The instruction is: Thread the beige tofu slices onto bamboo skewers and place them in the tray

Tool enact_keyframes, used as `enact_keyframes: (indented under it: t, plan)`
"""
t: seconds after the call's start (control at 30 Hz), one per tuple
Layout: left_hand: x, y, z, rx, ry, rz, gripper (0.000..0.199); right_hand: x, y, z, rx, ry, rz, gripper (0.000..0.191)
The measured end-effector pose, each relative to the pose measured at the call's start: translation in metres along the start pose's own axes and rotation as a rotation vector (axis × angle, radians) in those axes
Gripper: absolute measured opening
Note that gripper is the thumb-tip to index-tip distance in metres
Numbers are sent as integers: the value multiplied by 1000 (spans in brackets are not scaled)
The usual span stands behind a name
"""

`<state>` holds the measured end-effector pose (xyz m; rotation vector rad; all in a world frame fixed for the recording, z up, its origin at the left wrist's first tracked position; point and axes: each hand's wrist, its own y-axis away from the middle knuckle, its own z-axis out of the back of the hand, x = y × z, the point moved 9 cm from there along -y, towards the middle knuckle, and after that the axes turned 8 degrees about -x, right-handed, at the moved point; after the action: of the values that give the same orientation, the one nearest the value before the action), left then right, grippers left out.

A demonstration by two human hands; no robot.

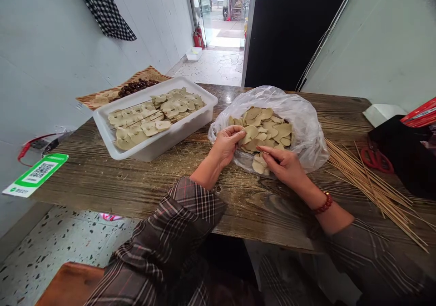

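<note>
A thin, flat beige slice (250, 133) is pinched between the thumb and fingers of my left hand (226, 146), over an open clear plastic bag (308, 128). Inside the bag lies a heap of similar slices (267, 116). My right hand (285, 164) is closed in a pinch at the bag's near side; what its fingertips hold is hidden. Just below those fingertips is a small bunch of beige slices (260, 165). To the left, a white plastic tray (155, 149) contains slices threaded on skewers (177, 103).
Loose bamboo skewers (373, 174) lie at the right, beside red-handled scissors (376, 159) and a black holder (402, 151). Dark brown pieces (136, 87) rest on a patterned mat behind the tray. A green QR-code card (37, 175) is at the wooden table's (163, 190) left end.
</note>
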<state>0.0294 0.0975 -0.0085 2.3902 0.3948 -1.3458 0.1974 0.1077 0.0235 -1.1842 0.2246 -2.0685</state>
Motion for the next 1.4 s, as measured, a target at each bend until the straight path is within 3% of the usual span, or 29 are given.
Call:
enact_keyframes:
  t: [0.3,0.57,0.7,0.87,0.97,1.13,1.27,1.4]
  plan:
    - [-11,-1,-1,-18,-196,-191,19,-3,-1,0,-3,24,-31,36]
    - [-21,2,-3,-52,-402,-340,15,-8,-3,0,-13,10,-71,25]
    - [-20,8,-13,2,-491,-399,11,-7,-4,1,-26,16,-79,23]
    - [-7,19,-37,200,-575,-398,11,-14,-5,6,-60,-44,-144,21]
    - [-12,16,-33,184,-609,-453,11,-23,-6,12,-106,-125,-224,22]
    - [-29,7,-16,4,-949,-674,10,-35,-8,27,-224,-227,-320,24]
    - [-19,9,-23,43,-1278,-760,15,-37,-10,28,-229,-234,-303,24]
    - [-13,15,-29,77,-1403,-805,24,-37,-9,25,-210,-186,-268,27]
